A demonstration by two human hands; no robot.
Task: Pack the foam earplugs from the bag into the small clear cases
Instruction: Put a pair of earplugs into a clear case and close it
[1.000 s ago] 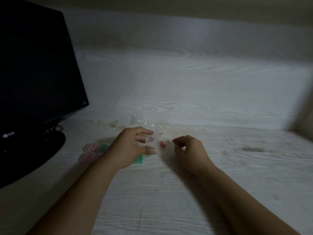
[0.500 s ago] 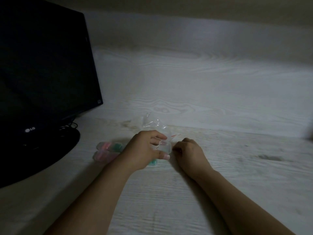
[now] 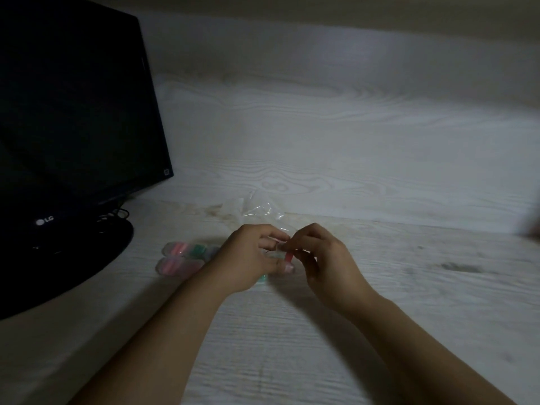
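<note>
**Hands together over case, pink earplug pinched**

Left hand (image 3: 248, 255) curled round small clear case (image 3: 279, 258), fingers closed on it. Right hand (image 3: 318, 258) touching left, pinching pink earplug (image 3: 288, 256) at case mouth; long axis near upright, lower end toward bench (image 3: 380, 287). Clear bag (image 3: 257, 210) crumpled just behind hands. Filled cases (image 3: 181, 255) lying just left of left wrist, long axes left-right. Dark monitor (image 3: 73, 112) blocking far left; open bench to right and near side; wall edge behind.
</note>
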